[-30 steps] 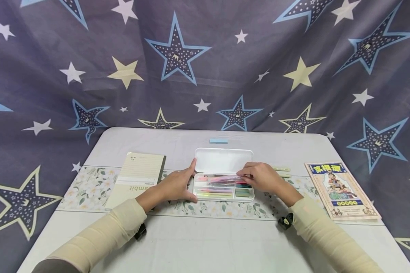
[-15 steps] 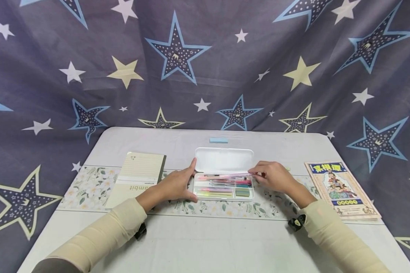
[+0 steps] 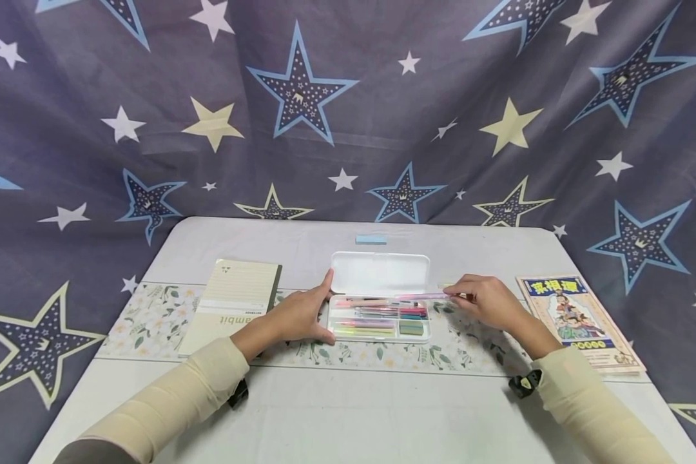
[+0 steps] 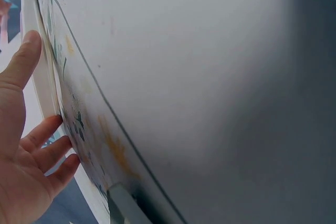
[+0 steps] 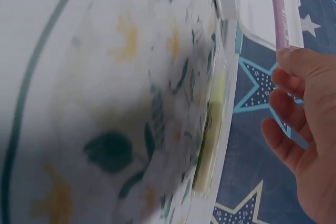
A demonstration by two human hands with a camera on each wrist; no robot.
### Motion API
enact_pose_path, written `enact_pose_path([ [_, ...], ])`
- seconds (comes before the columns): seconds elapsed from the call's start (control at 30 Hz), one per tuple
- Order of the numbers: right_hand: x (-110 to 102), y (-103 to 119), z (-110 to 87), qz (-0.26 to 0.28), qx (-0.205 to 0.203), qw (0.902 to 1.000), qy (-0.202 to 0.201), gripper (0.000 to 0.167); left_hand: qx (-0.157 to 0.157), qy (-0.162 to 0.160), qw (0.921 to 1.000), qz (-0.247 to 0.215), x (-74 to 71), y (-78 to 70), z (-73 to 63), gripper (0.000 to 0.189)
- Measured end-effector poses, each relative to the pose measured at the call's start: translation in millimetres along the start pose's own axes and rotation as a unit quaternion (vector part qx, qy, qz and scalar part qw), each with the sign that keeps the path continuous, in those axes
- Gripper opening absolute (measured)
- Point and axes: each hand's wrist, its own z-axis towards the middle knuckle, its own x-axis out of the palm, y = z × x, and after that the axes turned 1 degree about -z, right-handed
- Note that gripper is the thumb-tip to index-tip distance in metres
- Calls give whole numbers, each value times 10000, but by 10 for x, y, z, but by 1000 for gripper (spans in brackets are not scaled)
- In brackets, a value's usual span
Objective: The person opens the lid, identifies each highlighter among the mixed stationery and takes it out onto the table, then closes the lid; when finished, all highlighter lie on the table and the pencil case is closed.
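Note:
An opened white pencil case (image 3: 379, 258) stands mid-table, its lid tipped back. Inside lie several pens (image 3: 364, 328) and a green block (image 3: 411, 327) in the front right compartment. My left hand (image 3: 301, 314) rests against the case's left side, thumb at the front corner and fingers spread toward the lid. Between thumb and index finger, my right hand (image 3: 487, 299) pinches the end of a pink-and-purple pen (image 3: 420, 296), whose far end overlaps the case's back right edge. The right wrist view shows this pen (image 5: 280, 17) held above the table.
A notebook (image 3: 232, 303) lies to the left, partly behind the left forearm. At right is a comic-style booklet (image 3: 574, 316). A light-green marker (image 5: 210, 140) lies beyond the right hand, and a blue block (image 3: 371, 239) sits behind the case.
My right hand has moved right, drawing the pink-and-purple pen out of the case and past its right edge. The left hand has stayed at the case's left side.

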Motion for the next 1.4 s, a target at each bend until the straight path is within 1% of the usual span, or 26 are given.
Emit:
enact_pose_path([
  [0.27,-67,-112,-164,-128,112,9998,-117,22,1,21,10000,-61,4,-2,2,146],
  [0.47,-99,-183,-293,-113,313,9994,-53,23,-14,30,10000,-65,8,0,5,146],
  [0.7,-124,-257,-421,-316,189,9993,-115,26,2,20,10000,-36,7,-1,-1,146],
  [0.83,-143,-304,-493,-302,364,9989,-77,26,1,42,10000,-27,11,9,-2,146],
  [0.97,-146,-375,-549,-257,553,9981,40,23,-25,39,10000,6,14,23,0,147],
  [1.2,-113,-519,-614,-482,751,9954,338,21,-38,-9,10000,40,11,25,3,147],
  [1.4,-115,-551,-645,-451,963,9921,668,20,3,-21,10000,40,12,19,5,147],
])
